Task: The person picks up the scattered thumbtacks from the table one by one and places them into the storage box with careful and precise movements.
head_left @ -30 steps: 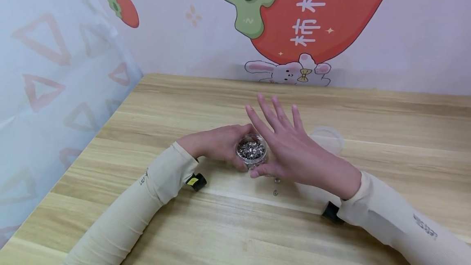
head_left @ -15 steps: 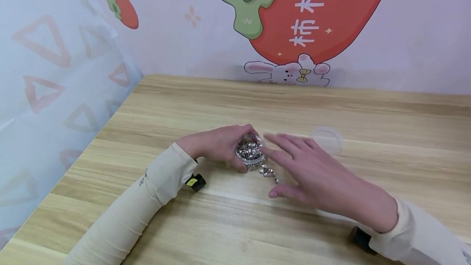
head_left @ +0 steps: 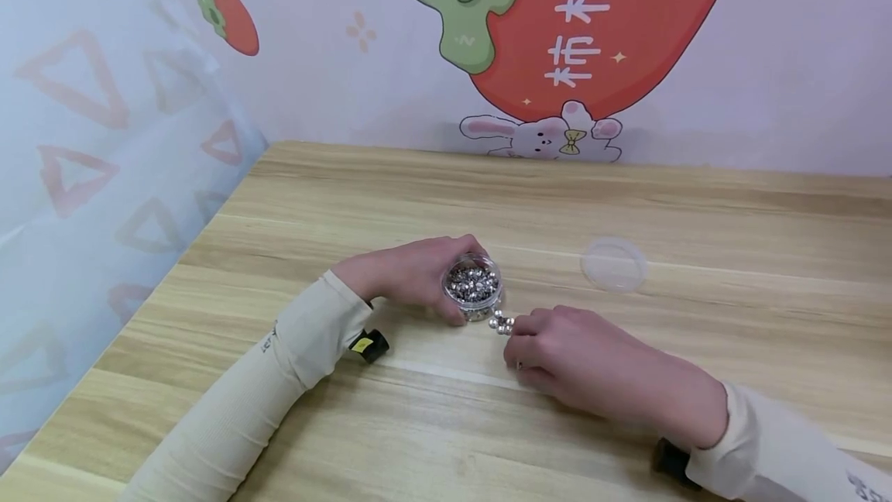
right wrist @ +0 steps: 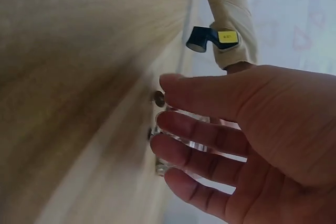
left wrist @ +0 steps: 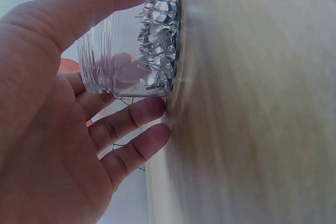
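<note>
My left hand (head_left: 418, 273) grips a clear screw-neck jar (head_left: 472, 308) that stands on the table, holding many silver thumbtacks (head_left: 474, 283). In the left wrist view the jar (left wrist: 123, 40) shows its threads and the thumbtacks (left wrist: 160, 45) inside; the thumb and fingers lie around it. Just right of the jar, several loose thumbtacks (head_left: 500, 323) lie on the wood. Over them my right hand (head_left: 585, 359) is low, its fingers bent down. The right wrist view shows a gap between thumb and fingers, with one thumbtack (right wrist: 158, 98) right at the thumb tip.
A clear round lid (head_left: 615, 263) lies on the wooden table (head_left: 362, 200) behind the right hand. Black wrist cameras sit under both sleeves. A printed cloth (head_left: 334, 84) with a persimmon and a rabbit hangs behind the table.
My right hand, raised with fingers spread at the jar's right side, has come away to the right and down to the table. Several thumbtacks now lie beside the jar. The left hand keeps its grip.
</note>
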`<action>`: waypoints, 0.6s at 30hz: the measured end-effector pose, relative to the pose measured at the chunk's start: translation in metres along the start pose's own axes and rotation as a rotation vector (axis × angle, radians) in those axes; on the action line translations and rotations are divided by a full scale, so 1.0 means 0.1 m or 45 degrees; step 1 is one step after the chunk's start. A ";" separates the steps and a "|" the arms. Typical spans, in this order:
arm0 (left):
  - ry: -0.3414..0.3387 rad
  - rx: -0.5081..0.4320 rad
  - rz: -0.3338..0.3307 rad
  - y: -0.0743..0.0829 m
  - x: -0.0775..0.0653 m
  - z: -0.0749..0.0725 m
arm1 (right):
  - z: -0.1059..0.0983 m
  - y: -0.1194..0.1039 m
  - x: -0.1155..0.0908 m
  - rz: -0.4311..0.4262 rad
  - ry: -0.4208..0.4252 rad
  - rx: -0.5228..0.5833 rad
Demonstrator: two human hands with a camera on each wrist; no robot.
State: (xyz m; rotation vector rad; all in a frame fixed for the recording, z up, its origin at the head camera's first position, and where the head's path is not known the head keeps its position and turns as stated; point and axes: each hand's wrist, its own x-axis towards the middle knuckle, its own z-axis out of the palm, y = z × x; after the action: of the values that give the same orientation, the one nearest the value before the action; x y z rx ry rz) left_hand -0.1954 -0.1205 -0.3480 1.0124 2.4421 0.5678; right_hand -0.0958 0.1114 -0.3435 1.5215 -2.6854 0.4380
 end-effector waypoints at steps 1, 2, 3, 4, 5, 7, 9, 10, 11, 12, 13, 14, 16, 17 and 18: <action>0.000 -0.007 0.002 0.00 0.00 0.00 | 0.01 -0.01 0.00 0.007 -0.017 0.002; 0.002 -0.012 0.003 0.00 0.00 0.00 | 0.02 -0.01 0.00 0.012 -0.030 -0.001; 0.001 -0.012 0.006 -0.01 0.01 0.00 | 0.03 -0.02 0.00 0.021 -0.039 -0.003; 0.001 -0.015 0.007 -0.01 0.01 0.01 | 0.04 -0.02 0.00 0.029 -0.043 -0.004; 0.000 -0.015 0.008 -0.01 0.01 0.01 | 0.05 -0.03 0.00 0.040 -0.045 0.001; 0.003 -0.010 0.011 -0.01 0.01 0.01 | 0.06 -0.03 0.00 0.057 -0.041 0.011; 0.005 -0.003 0.014 -0.02 0.01 0.02 | 0.08 -0.04 0.00 0.065 -0.036 0.016; 0.005 -0.001 0.013 -0.02 0.00 0.02 | 0.08 -0.04 0.00 0.069 -0.035 0.016; 0.007 0.001 0.013 -0.02 0.00 0.02 | 0.09 -0.05 0.01 0.073 -0.034 0.014; 0.008 0.002 0.014 -0.02 0.00 0.02 | 0.10 -0.05 0.01 0.075 -0.032 0.009; 0.008 0.003 0.015 -0.03 0.00 0.02 | 0.10 -0.05 0.01 0.076 -0.030 0.003; 0.009 0.005 0.015 -0.03 0.00 0.03 | 0.11 -0.05 0.01 0.076 -0.028 -0.003; 0.010 0.005 0.010 -0.03 0.01 0.03 | 0.11 -0.04 0.02 0.072 -0.015 -0.018; 0.008 0.003 0.005 -0.03 0.01 0.04 | 0.10 -0.04 0.02 0.071 -0.007 -0.019; 0.007 0.002 0.000 -0.03 0.01 0.04 | 0.09 -0.03 0.02 0.066 0.010 -0.019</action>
State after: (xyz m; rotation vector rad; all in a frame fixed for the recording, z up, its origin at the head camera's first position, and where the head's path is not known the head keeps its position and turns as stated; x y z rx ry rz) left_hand -0.1959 -0.1206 -0.3533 1.0130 2.4473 0.5700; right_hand -0.0932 0.1059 -0.3511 1.4463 -2.7212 0.4244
